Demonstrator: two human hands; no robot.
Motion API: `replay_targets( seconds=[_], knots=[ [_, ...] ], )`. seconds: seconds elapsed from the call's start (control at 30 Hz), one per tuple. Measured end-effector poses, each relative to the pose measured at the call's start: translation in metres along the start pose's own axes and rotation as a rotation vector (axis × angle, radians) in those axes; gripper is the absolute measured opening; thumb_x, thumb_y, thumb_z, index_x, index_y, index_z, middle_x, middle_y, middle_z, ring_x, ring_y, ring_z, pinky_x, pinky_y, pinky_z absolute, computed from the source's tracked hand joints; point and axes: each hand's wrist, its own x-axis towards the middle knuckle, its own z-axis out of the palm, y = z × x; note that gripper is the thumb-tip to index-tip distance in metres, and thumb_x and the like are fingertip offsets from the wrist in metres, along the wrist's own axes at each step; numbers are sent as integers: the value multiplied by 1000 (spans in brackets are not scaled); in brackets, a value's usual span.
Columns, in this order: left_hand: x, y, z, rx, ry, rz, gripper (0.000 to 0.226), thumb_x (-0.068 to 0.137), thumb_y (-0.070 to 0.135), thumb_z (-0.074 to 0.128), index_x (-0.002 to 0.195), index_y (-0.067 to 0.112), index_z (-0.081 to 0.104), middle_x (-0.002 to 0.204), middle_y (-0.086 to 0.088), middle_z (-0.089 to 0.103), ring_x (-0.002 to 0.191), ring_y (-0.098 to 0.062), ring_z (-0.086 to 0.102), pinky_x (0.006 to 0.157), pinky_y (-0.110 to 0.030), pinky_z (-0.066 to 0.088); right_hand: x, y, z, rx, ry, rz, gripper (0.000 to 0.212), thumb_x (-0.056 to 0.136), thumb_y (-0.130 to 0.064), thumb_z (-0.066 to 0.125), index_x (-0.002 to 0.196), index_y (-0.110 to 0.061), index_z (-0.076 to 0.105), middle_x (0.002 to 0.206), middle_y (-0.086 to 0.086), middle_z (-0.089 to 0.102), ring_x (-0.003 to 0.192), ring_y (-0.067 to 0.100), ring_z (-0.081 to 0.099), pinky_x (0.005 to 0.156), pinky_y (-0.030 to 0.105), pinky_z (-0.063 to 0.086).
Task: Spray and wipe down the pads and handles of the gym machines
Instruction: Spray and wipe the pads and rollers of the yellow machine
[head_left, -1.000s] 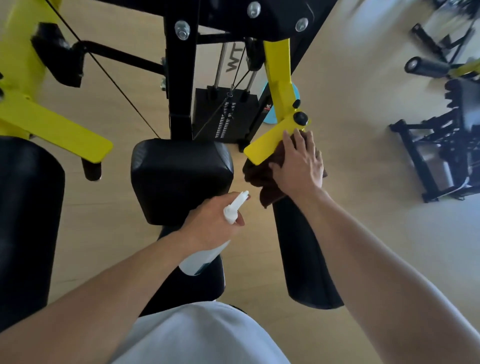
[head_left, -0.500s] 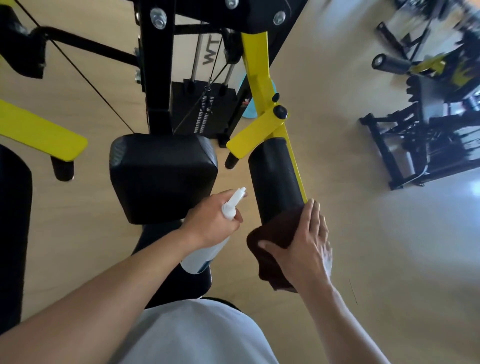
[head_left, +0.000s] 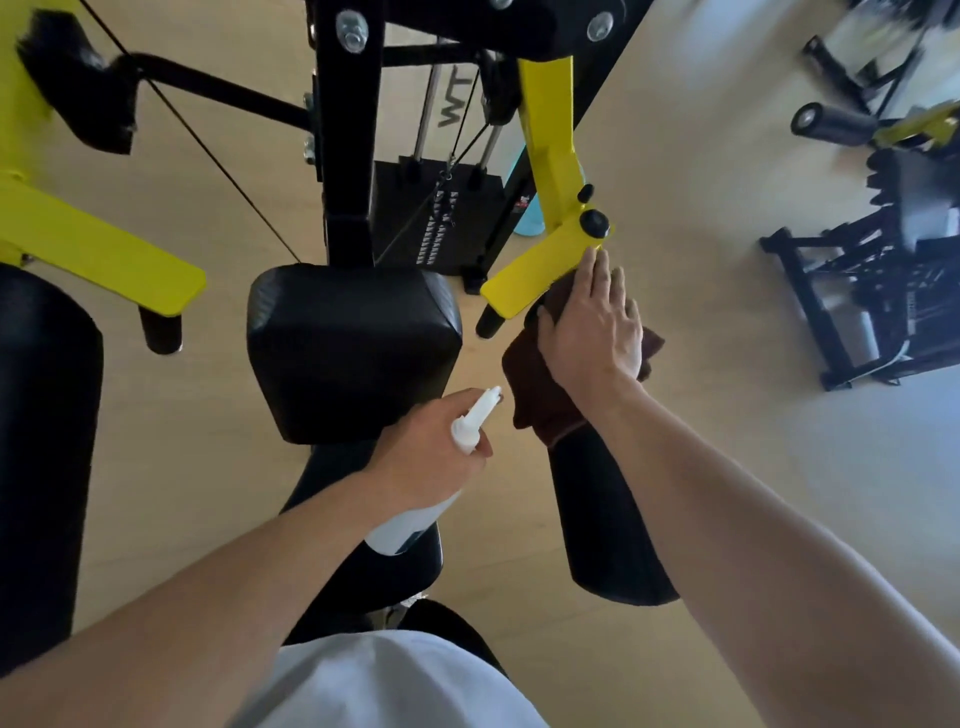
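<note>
There, my right hand (head_left: 592, 327) pressed flat, fingers spread, on the brown cloth (head_left: 540, 395) atop the black arm pad (head_left: 608, 519); my left hand (head_left: 431, 457) gripped the spray bottle (head_left: 415, 519) over pale wood floor (head_left: 727, 234).

Single head-worn wide-angle view, looking steeply down and forward, close over both forearms, gym floor beyond

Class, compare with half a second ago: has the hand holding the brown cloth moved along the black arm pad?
Yes. The right hand and cloth slid up the arm pad from its lower end to just under the yellow bracket.
</note>
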Motion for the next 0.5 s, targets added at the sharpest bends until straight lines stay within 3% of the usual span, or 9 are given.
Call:
replay_targets(
  seconds=[0.1,0.27,0.37,0.43,0.5],
  knots=[
    [-3,-3,6,6,3,-11,60,74,36,54,131,52,49,88,9,71,91,-16,67,87,-44,58,16,1,3,-48,-22,-81,73,106,-44,37,164,-8,11,172,11,17,158,36,12,124,60,23],
    [-17,-3,17,49,52,9,55,87,24,65,134,48,53,88,7,69,90,-19,66,87,-46,57,-2,-4,6,-287,-71,-95,90,97,-36,62,164,-11,7,172,15,2,157,47,2,115,77,12],
    [-33,-4,26,18,103,-30,53,88,20,64,133,48,54,89,0,69,86,-22,67,82,-48,59,-44,-2,8,-480,-84,-221,81,103,-36,52,165,-9,7,172,17,-5,157,46,-5,117,78,11],
    [-42,-3,33,-5,140,-45,52,87,21,61,131,48,55,91,0,70,86,-21,67,82,-48,59,-78,4,8,-670,-142,-358,71,105,-41,45,163,-10,20,172,19,2,157,45,-7,117,76,4],
    [-51,-2,43,-10,182,-51,51,87,21,61,131,46,56,92,2,70,87,-18,67,81,-46,59,-119,13,10,-844,-237,-530,58,104,-44,46,153,-13,47,168,21,22,156,48,0,117,74,-8]
  ],
)
